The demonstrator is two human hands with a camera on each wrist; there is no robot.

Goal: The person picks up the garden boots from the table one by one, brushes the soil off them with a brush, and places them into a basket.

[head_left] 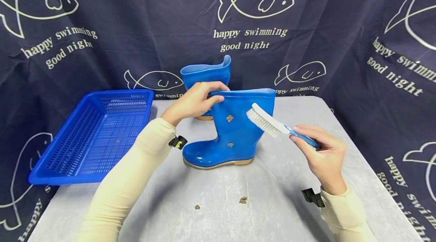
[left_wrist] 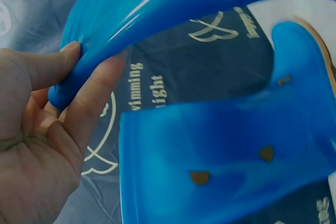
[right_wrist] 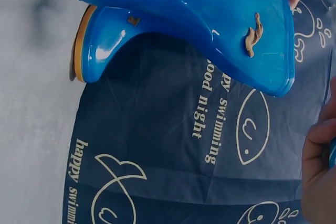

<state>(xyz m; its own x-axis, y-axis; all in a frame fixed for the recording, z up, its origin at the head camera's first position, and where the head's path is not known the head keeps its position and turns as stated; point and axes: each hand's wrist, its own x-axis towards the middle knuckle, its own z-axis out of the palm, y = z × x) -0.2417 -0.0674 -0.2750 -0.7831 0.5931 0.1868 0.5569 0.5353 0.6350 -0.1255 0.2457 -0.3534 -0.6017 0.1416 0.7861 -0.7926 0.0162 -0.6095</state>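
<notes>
Nearest, bottom centre of the frame: two brown scraps (head_left: pixel 243 199) lying loose on the grey worktop (head_left: pixel 218 225).

Lower right: my right hand (head_left: pixel 321 151), fingers and thumb pinching the blue handle of a white-headed scrub brush (head_left: pixel 267 121). Brush axis runs diagonally, handle at lower right, head at upper left, bristles facing lower left.

Centre: front blue rubber boot (head_left: pixel 238 132), shaft upright, toe pointing frame-left. Two brown patches on the side facing me, upper one (head_left: pixel 229 118) mid-shaft, lower one (head_left: pixel 230 144) near the ankle. Right wrist view shows more brown strips (right_wrist: pixel 254 35) on its shaft.

Key relation: boot lies left of my right hand, brush head on the line between, overlapping the shaft's right part in the head view. Patches sit left of the bristles. Can't tell whether bristles touch; brush head isn't in either wrist view.

My left hand (head_left: pixel 195 100) pinches the shaft's rim at its upper-left corner, thumb one side, fingers the other. Left hand is on the boot, right one is apart from it.

Left of frame: blue plastic basket (head_left: pixel 68 180).

Behind the front boot: second blue boot (head_left: pixel 206 77), partly hidden, with brown patches (left_wrist: pixel 199 177) in the left wrist view.

Farthest: navy fish-print curtain (head_left: pixel 190 11).
</notes>
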